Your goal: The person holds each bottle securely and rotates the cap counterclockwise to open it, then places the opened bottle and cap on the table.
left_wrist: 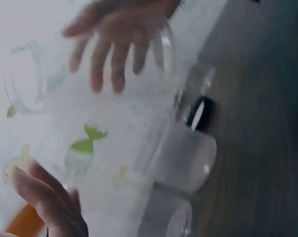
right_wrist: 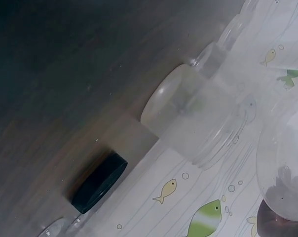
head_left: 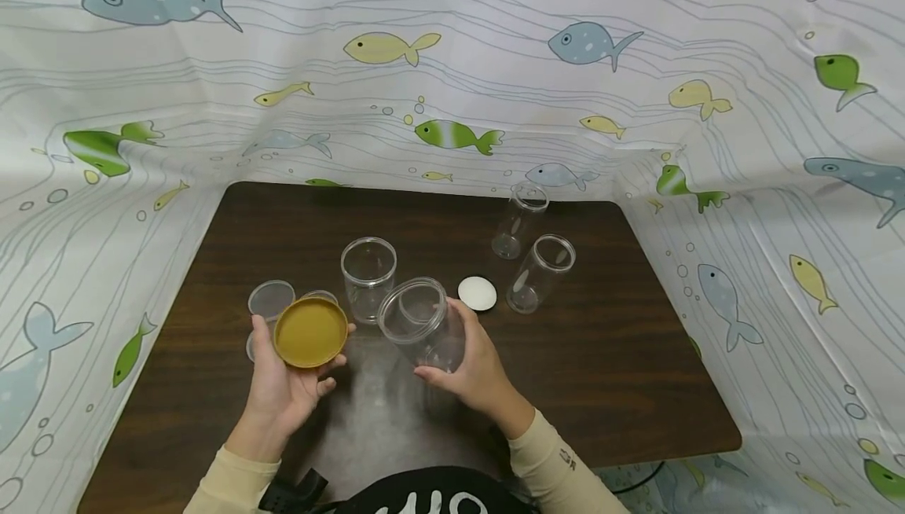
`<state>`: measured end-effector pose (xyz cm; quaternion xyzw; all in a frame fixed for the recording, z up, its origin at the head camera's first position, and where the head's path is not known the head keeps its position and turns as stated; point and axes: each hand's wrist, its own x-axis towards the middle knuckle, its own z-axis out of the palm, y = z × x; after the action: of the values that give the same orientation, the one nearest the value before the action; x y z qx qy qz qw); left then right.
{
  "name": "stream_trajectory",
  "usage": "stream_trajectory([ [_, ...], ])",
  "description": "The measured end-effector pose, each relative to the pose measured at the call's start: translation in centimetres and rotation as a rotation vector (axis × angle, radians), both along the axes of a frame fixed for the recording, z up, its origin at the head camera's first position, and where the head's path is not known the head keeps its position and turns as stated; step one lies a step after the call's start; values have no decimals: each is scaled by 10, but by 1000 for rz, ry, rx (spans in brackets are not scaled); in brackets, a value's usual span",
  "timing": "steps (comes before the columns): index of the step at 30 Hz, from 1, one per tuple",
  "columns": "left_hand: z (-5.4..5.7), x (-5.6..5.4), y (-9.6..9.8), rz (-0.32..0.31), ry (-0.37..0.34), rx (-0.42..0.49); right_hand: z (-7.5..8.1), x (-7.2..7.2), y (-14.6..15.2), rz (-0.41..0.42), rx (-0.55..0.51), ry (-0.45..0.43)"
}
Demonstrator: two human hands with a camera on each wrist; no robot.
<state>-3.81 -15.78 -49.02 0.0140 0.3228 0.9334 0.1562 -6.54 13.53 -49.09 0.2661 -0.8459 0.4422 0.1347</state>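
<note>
My left hand (head_left: 277,396) holds a gold lid (head_left: 311,333), its broad round face turned up, thumb at its left side and fingertips past its right edge. In the left wrist view only an orange edge of the lid (left_wrist: 26,221) shows. My right hand (head_left: 484,368) grips an uncapped clear jar (head_left: 410,317) from its right side, tilted with its mouth toward the upper left. The right wrist view shows part of this jar (right_wrist: 287,168) at its right edge. Lid and jar are held apart, side by side.
Another clear jar (head_left: 369,282) stands just behind the held one. Two narrower clear jars (head_left: 540,274) are at the right rear. A black lid with a white lining (head_left: 477,294) lies near them. Clear round lids (head_left: 272,299) lie behind my left hand on the dark table (head_left: 601,388).
</note>
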Motion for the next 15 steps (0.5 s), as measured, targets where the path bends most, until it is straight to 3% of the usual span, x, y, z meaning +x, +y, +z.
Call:
stream_trajectory([
  [3,-7,-1,-4,9,5,-99,1,-2,2,14,-28,-18],
  [6,-11,0,-4,79,3,-302,0,-4,4,20,-42,-4],
  [11,-14,1,2,195,-92,-682,2,-11,9,12,-85,12],
  [15,-18,1,2,154,-162,-908,5,-15,13,-2,-131,-9],
])
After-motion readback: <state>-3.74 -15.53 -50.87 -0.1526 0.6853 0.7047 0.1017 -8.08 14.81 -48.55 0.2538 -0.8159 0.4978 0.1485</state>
